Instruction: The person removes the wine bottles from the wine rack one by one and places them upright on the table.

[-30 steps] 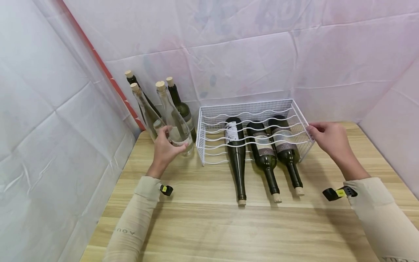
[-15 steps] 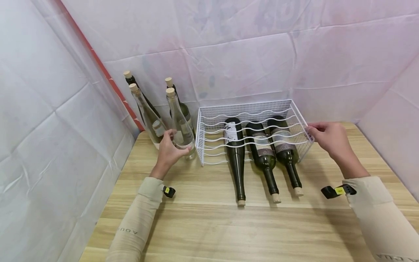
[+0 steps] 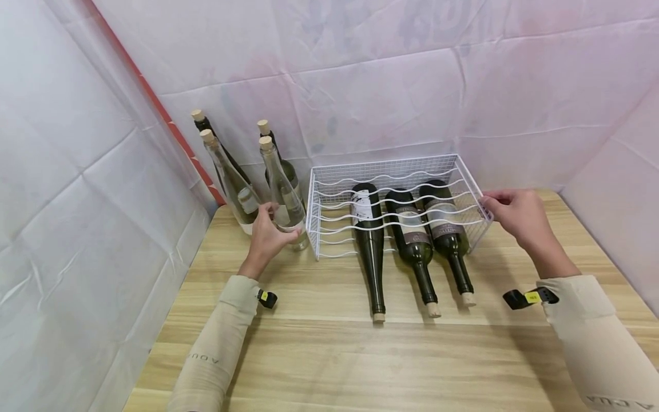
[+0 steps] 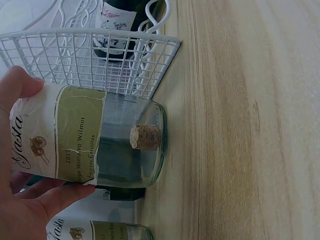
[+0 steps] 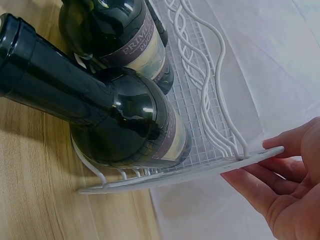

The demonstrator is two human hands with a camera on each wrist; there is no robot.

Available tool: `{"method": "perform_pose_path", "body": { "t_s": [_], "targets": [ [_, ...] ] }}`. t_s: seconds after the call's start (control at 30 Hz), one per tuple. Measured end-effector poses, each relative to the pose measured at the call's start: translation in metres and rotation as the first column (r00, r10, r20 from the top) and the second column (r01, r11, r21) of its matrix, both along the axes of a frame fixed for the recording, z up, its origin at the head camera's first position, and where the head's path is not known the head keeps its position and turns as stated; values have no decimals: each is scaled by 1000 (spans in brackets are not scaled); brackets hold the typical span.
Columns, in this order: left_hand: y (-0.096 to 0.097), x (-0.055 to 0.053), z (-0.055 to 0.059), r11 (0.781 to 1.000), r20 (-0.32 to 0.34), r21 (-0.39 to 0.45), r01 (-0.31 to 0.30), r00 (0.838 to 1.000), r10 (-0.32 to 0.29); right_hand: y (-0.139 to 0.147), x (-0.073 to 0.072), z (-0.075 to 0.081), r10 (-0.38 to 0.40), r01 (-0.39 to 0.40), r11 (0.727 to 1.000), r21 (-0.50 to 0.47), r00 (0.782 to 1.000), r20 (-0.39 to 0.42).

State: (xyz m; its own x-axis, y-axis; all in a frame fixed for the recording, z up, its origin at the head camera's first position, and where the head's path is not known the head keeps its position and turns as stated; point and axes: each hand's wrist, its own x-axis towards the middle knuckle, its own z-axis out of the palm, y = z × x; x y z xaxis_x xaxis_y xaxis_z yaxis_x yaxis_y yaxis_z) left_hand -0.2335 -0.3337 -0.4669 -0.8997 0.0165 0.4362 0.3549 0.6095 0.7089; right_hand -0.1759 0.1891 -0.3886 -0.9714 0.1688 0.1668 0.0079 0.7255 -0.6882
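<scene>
My left hand (image 3: 268,240) grips the lower body of a clear, corked glass bottle (image 3: 283,191) standing upright just left of a white wire wine rack (image 3: 310,220). In the left wrist view its cream and green label shows, and a loose cork (image 4: 145,137) appears inside near the base. At the rack's right end, my right hand (image 3: 520,220) pinches the upper wire edge between thumb and fingers. Three dark wine bottles lie in the rack with necks toward me: a slim one (image 3: 372,257), a middle one (image 3: 418,249) and a right one (image 3: 453,246).
Left of the held bottle stand another clear bottle (image 3: 231,183) and a dark bottle (image 3: 202,121) behind it. A dark green bottle (image 3: 289,170) is behind the held one. White sheeting (image 3: 370,103) hangs behind the wooden table (image 3: 329,360).
My left hand has shifted the clear bottle slightly right, toward the rack's left end, and it stays there over the last half second. My right hand keeps its hold on the rack.
</scene>
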Motion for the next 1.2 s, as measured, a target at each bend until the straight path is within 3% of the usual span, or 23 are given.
{"method": "perform_pose_path", "body": {
  "t_s": [0.43, 0.7, 0.97, 1.2],
  "targets": [
    [-3, -5, -2, 997, 17, 67, 34, 999, -35, -1, 3, -2, -5, 4, 999, -38, 1000, -18],
    [-5, -6, -4, 997, 12, 63, 36, 999, -36, -2, 2, -3, -3, 4, 1000, 18, 999, -39],
    [-10, -5, -5, 991, 54, 102, 86, 994, -92, -2, 2, -2, 1, -1, 1000, 9, 999, -47],
    [-12, -4, -2, 992, 89, 83, 92, 991, -99, -2, 2, -4, 2, -2, 1000, -6, 999, -54]
  ]
}}
